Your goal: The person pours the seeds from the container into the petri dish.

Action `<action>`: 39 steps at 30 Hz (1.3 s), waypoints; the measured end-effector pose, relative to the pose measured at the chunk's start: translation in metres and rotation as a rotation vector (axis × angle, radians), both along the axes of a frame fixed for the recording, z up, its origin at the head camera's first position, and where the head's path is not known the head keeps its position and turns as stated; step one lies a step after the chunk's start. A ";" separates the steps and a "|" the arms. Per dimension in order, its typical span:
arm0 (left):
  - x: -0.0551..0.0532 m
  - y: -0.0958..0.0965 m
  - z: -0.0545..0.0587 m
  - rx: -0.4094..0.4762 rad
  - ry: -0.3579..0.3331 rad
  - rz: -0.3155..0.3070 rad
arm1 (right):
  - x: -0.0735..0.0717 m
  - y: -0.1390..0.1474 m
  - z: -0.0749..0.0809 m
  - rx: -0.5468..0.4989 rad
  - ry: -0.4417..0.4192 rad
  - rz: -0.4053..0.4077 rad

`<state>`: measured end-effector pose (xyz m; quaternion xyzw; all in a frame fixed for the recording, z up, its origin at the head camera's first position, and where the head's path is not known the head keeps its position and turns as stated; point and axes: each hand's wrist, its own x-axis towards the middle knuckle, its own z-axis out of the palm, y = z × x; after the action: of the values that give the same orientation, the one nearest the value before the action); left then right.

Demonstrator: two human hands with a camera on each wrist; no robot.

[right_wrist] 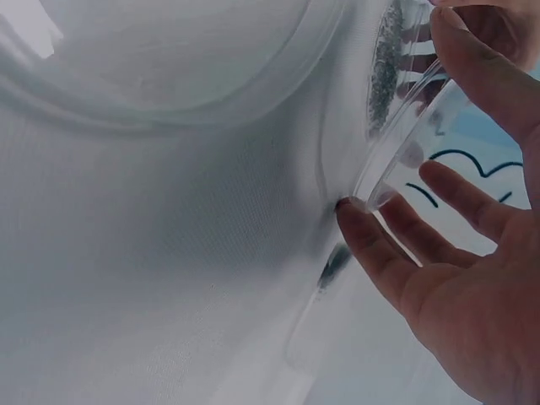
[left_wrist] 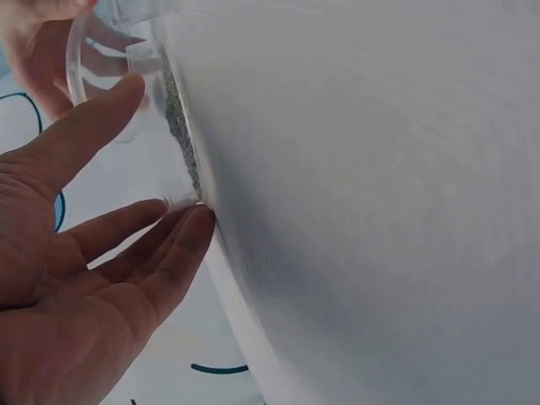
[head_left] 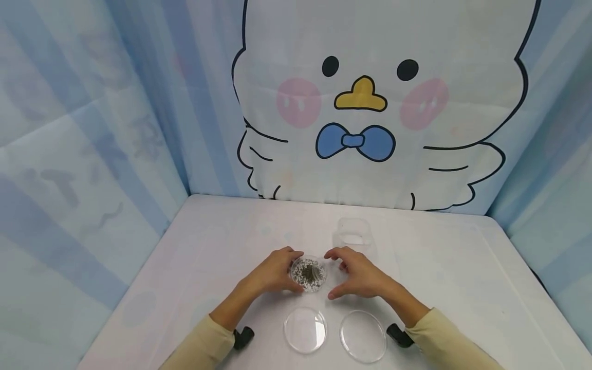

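Note:
A clear round dish [head_left: 309, 274] with dark grey-green specks stands between both hands on the white table. My left hand [head_left: 277, 271] grips it from the left, thumb at the near side and fingers at the far side. The specks [left_wrist: 179, 135] lie low in the dish in the left wrist view. My right hand [head_left: 359, 275] is just right of the dish. The right wrist view shows it holding a tilted clear round lid [right_wrist: 405, 156] by its edge, thumb above and fingertips below, close beside the dish. From the head view this lid is hard to make out.
Two more clear round dishes or lids, one at left [head_left: 305, 330] and one at right [head_left: 363, 336], lie on the table nearer the body. A clear plastic box [head_left: 353, 232] stands behind the right hand. A printed curtain [head_left: 361, 174] hangs along the back edge.

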<state>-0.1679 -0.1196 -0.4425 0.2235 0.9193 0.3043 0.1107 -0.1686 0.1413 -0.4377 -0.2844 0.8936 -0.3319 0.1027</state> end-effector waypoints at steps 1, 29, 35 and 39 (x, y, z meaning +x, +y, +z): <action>0.000 -0.001 0.001 0.000 -0.003 0.000 | 0.000 -0.002 0.000 0.004 0.005 -0.003; 0.009 -0.029 0.003 -0.014 0.015 0.048 | -0.002 -0.054 -0.008 0.110 0.158 0.049; 0.009 -0.031 0.003 -0.009 -0.003 0.069 | -0.002 -0.059 -0.007 0.136 0.157 0.063; 0.010 -0.031 0.004 -0.018 -0.014 0.075 | -0.002 -0.060 -0.007 0.142 0.162 0.065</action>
<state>-0.1578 -0.1503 -0.4390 0.1859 0.9290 0.3016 0.1074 -0.1702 0.0811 -0.4451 -0.3311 0.9105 -0.2401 0.0608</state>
